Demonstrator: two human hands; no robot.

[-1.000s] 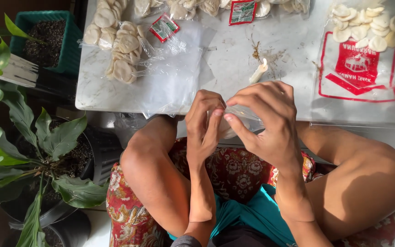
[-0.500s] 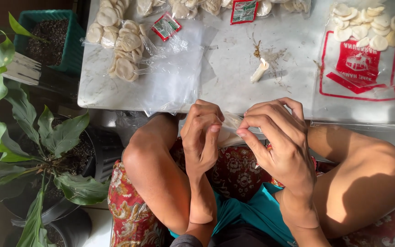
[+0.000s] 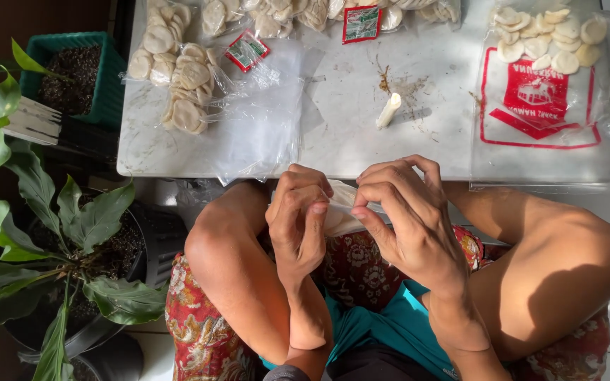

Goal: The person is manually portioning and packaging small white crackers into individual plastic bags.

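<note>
**Bagging in hand: one clear bag held, several filled, one part-filled**

Holding a small clear plastic bag between them, both hands work just below the near edge of the bench. The left hand is closed, pinching the bag's edge; the right hand is curled, fingertips gripping the other side. Judged mid-way: the bag's contents cannot be made out.

Beyond the left hand lie filled clear packets of pale round crackers, each with a small red-and-green label. Another rectangular label sits further on. Beyond the right hand, a large clear bag with red print holds some crackers at its far end. A white candle stub lies between.
</note>
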